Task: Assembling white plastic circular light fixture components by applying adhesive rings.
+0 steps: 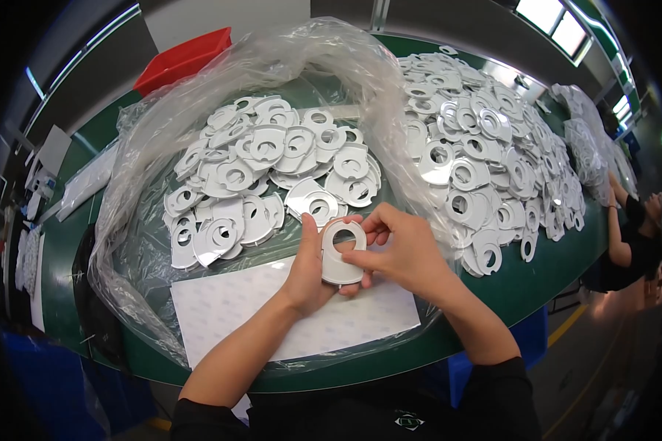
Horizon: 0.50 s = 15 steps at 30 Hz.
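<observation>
A flat white plastic part (334, 270) with a large round hole is held up in front of me, over a white sheet (235, 323). My left hand (309, 275) grips it along its left edge, with fingers behind it. From the right, my right hand (404, 253) pinches it, thumb against the face beside the hole and fingers around the edge. Just beyond lies a pile of similar white parts (235, 176) on clear plastic film. The back of the part is hidden.
A rumpled clear plastic bag (136, 176) rings the nearer pile. To the right, a larger heap of white parts (485, 147) covers the green table (566, 268). A red bin (184, 62) stands at the back left. Another person's arm (616, 228) shows at far right.
</observation>
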Tool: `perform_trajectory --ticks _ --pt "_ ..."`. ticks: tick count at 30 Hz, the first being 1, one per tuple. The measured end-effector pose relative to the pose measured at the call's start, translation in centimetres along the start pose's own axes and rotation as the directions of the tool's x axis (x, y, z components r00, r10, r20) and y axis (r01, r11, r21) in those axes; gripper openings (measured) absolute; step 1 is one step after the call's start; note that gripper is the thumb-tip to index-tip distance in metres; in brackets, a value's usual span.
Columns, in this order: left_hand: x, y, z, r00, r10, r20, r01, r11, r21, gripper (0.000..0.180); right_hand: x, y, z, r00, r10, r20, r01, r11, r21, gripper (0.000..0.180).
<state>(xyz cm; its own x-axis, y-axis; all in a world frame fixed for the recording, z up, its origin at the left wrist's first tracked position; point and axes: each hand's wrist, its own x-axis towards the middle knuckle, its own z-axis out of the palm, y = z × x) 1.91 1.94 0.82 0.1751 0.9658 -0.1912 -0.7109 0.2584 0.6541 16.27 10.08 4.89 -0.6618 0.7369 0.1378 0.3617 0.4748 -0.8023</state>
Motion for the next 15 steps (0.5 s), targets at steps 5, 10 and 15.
perform_trajectory --ticks 5,10,15 --pt "0.0 -0.1 -0.4 0.997 -0.002 0.072 0.002 1.0 0.0 0.082 0.1 -0.5 -0.9 0.992 0.104 0.078 -0.112 0.988 0.11 0.018" --pt "0.1 0.2 -0.2 0.998 -0.06 0.029 0.062 0.997 -0.048 0.081 0.0 -0.2 0.1 0.991 0.132 0.002 -0.129 0.965 0.227 0.017" --pt "0.0 0.3 -0.3 0.994 -0.097 0.044 0.098 0.995 -0.02 0.082 0.4 -0.2 0.5 0.971 0.233 -0.048 -0.222 0.96 0.17 0.025"
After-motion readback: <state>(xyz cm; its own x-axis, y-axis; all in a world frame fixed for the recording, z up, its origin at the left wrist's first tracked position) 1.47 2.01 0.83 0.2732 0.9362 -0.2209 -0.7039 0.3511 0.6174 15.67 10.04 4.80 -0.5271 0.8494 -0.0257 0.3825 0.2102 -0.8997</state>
